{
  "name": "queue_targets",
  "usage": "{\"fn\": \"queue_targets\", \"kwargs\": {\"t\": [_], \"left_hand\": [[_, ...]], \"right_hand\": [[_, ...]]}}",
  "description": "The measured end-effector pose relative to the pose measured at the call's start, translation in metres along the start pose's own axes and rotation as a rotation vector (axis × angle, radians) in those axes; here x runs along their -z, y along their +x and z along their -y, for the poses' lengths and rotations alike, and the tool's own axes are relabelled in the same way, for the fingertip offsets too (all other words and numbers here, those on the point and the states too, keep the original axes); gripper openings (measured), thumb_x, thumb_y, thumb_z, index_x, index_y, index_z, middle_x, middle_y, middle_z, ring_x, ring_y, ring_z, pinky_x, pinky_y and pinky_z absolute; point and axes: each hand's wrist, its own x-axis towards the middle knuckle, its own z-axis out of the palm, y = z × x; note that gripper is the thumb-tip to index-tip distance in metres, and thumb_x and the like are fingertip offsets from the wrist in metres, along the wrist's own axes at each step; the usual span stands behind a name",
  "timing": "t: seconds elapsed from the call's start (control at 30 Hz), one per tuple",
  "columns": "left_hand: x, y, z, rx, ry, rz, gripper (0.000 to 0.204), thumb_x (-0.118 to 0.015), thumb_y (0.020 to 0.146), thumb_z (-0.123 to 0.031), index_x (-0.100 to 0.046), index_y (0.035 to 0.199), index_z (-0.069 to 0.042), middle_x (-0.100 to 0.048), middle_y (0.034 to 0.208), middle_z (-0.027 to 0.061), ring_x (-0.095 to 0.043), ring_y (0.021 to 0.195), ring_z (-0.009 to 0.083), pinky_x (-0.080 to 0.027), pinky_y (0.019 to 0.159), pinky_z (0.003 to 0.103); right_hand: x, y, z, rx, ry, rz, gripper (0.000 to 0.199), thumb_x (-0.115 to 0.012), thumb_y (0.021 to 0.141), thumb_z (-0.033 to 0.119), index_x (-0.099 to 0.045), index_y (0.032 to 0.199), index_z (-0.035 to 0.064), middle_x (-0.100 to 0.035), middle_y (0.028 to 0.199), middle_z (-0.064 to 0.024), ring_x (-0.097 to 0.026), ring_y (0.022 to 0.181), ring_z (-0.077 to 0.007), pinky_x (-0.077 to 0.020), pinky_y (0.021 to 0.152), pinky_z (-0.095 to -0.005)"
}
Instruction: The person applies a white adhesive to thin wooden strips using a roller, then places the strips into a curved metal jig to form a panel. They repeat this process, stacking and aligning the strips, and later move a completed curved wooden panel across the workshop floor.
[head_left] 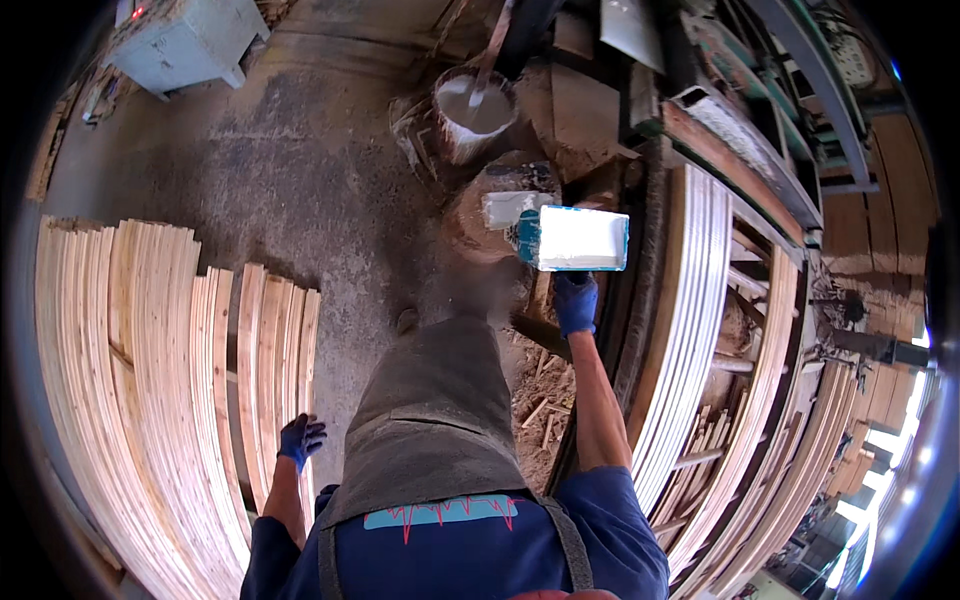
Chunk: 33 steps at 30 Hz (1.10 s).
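My right hand [576,304], in a blue glove, is closed at the near edge of a rectangular white-faced thing with blue edges [583,238]. A rounded teal part sticks out at its left end; its exact kind does not show. My fingers are partly hidden beneath it. Just left of it, a pale grey-white block [508,209] rests on a brown, round-topped stand [470,222]. My left hand [301,440], also in a blue glove, hangs with fingers apart by the right end of a stack of light wooden boards [150,370]. It holds nothing.
A white-smeared bucket [462,140] with a stick in it stands ahead. White-coated boards [690,290] lie along a metal frame [705,160] on my right. Wood scraps [543,410] litter the floor below. A grey metal cabinet [190,45] stands far left.
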Motion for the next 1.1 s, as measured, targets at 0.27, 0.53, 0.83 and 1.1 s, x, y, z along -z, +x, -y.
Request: {"fn": "queue_targets", "kwargs": {"t": [0.27, 0.53, 0.83, 1.1], "left_hand": [[-0.024, -0.055, 0.096, 0.349, -0.017, -0.225, 0.042, -0.051, 0.09, -0.05, -0.06, 0.11, -0.013, -0.068, 0.096, 0.0102, -0.065, 0.08, 0.0252, -0.046, 0.07, 0.043], [-0.079, -0.078, 0.093, 0.338, -0.079, -0.218, 0.036, -0.055, 0.09, -0.043, -0.064, 0.104, -0.011, -0.067, 0.085, 0.0088, -0.063, 0.074, 0.0221, -0.051, 0.068, 0.039], [-0.08, -0.037, -0.012, 0.213, 0.078, -0.147, 0.04, -0.05, 0.092, -0.047, -0.06, 0.112, -0.015, -0.068, 0.099, 0.0062, -0.063, 0.084, 0.0195, -0.046, 0.077, 0.039], [-0.074, 0.042, -0.09, 0.101, 0.299, -0.03, 0.041, -0.052, 0.09, -0.044, -0.057, 0.116, -0.013, -0.067, 0.097, 0.0068, -0.064, 0.076, 0.0192, -0.047, 0.07, 0.035]], "right_hand": [[-0.086, 0.104, -0.105, 0.018, -0.179, 0.084, 0.029, -0.066, 0.081, 0.022, -0.064, 0.099, -0.0016, -0.068, 0.095, -0.0184, -0.065, 0.089, -0.0316, -0.0485, 0.074, -0.0377], [-0.13, 0.15, -0.193, 0.111, -0.269, 0.031, 0.03, -0.063, 0.085, 0.019, -0.061, 0.106, -0.0021, -0.067, 0.101, -0.0152, -0.064, 0.092, -0.029, -0.0465, 0.079, -0.0343], [-0.105, 0.149, -0.128, -0.193, -0.389, 0.229, 0.051, -0.058, 0.082, 0.045, -0.058, 0.11, 0.0031, -0.062, 0.105, -0.0256, -0.059, 0.097, -0.0406, -0.0485, 0.08, -0.0459], [-0.009, -0.132, -0.103, 0.053, -0.651, 0.214, 0.027, -0.05, 0.086, 0.014, -0.059, 0.109, 0.0032, -0.061, 0.1, -0.0205, -0.059, 0.083, -0.0339, -0.0472, 0.075, -0.0416]]}}
